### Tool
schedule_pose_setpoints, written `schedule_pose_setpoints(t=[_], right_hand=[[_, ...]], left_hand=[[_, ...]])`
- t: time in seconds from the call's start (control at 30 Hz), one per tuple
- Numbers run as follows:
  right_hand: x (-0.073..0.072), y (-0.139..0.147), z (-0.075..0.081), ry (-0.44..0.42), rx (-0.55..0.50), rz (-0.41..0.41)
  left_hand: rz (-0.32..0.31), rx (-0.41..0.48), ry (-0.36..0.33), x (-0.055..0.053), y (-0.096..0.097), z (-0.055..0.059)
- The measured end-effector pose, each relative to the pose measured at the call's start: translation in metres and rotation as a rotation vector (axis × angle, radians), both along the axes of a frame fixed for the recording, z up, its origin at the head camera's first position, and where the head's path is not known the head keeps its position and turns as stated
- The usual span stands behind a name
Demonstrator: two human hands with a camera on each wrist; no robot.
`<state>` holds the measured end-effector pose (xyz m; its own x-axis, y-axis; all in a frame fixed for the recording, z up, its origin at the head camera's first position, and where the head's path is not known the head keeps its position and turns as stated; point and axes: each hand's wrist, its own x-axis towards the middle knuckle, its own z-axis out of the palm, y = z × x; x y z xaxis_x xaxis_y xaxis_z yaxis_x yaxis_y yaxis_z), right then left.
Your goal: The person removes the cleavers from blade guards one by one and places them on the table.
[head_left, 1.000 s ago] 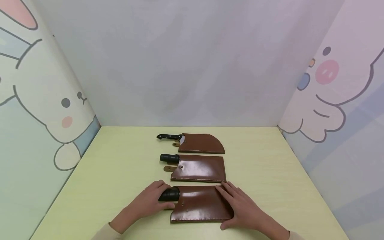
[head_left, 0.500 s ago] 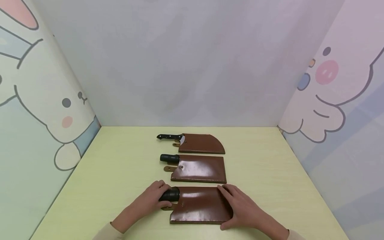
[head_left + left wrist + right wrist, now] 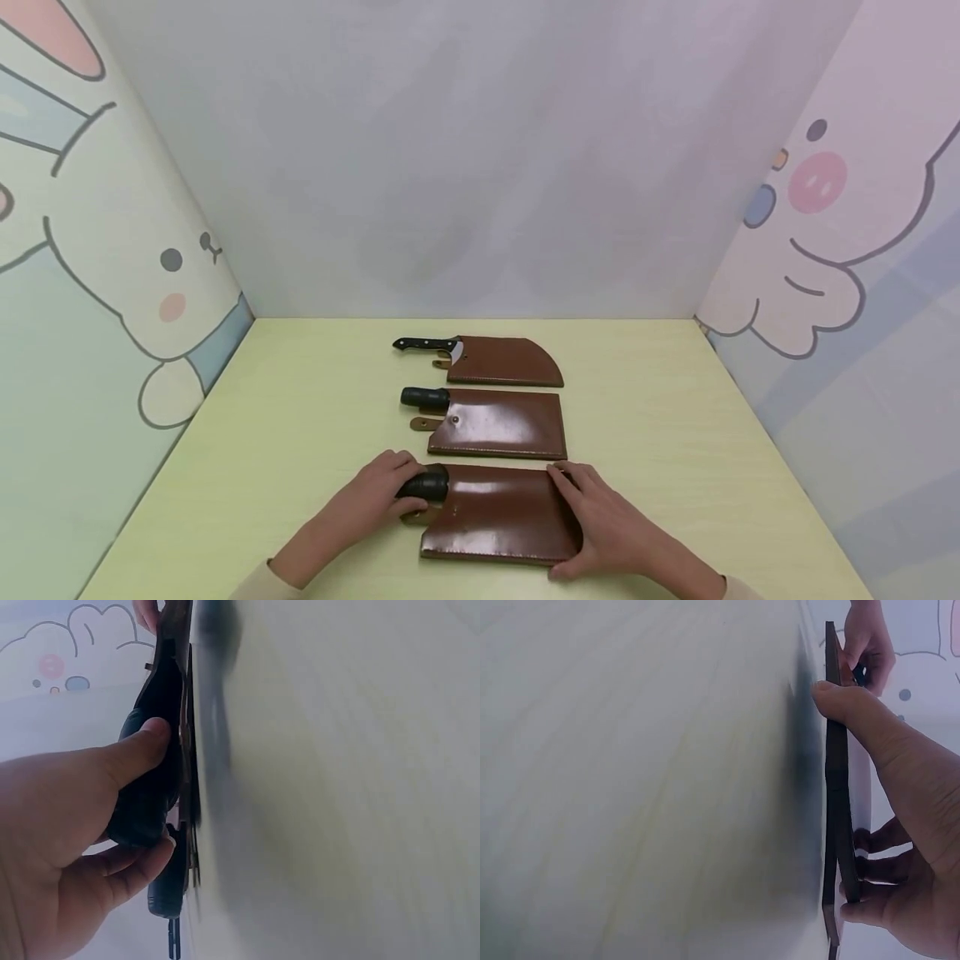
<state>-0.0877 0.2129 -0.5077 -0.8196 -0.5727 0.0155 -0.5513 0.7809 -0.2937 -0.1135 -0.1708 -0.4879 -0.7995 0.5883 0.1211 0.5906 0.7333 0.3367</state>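
Nearest to me lies a cleaver in a brown leather sheath point(image 3: 502, 512), its black handle point(image 3: 431, 483) pointing left. My left hand point(image 3: 375, 496) grips this handle, thumb on the near side and fingers over the far side. A brown strap point(image 3: 420, 515) sticks out below the handle, beside my thumb. My right hand point(image 3: 607, 521) holds the sheath's right end, thumb at the near corner and fingertips at the far corner. In the right wrist view, the sheath's edge point(image 3: 838, 757) runs between thumb and fingers, with a dark shadow on the table beside it.
Just beyond, a second sheathed cleaver point(image 3: 498, 423) with a black handle lies parallel. Farther back is a third knife in a round-ended brown sheath point(image 3: 506, 360), its riveted handle point(image 3: 423, 343) also to the left. Cartoon-printed side walls and a grey back wall surround the pale yellow table point(image 3: 300, 392).
The nearest sheath has turned slightly, its near edge dropping toward me at the right and its near-left corner shifting left. My left thumb has moved off the strap. Both hands keep their hold.
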Motion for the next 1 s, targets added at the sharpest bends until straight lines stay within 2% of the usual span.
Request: schedule_pose_setpoints(t=[0.27, 0.37, 0.57, 0.63, 0.83, 1.0], right_hand=[[0.002, 0.002, 0.019, 0.086, -0.003, 0.013], [0.003, 0.002, 0.026, 0.1, -0.013, 0.01], [0.008, 0.0, 0.039, 0.13, -0.028, 0.008], [0.01, 0.001, 0.042, 0.157, -0.036, 0.003], [0.011, 0.006, 0.045, 0.234, -0.078, 0.011], [0.009, 0.007, 0.044, 0.241, -0.085, 0.032]], left_hand=[[0.043, -0.024, 0.06, 0.001, -0.002, 0.014], [0.075, -0.019, 0.052, 0.001, -0.006, 0.017], [0.098, 0.039, 0.002, 0.001, -0.015, 0.025], [0.107, 0.058, 0.029, 0.003, -0.017, 0.028], [0.111, 0.12, 0.184, 0.005, -0.023, 0.029], [0.105, 0.122, 0.196, 0.005, -0.026, 0.027]])
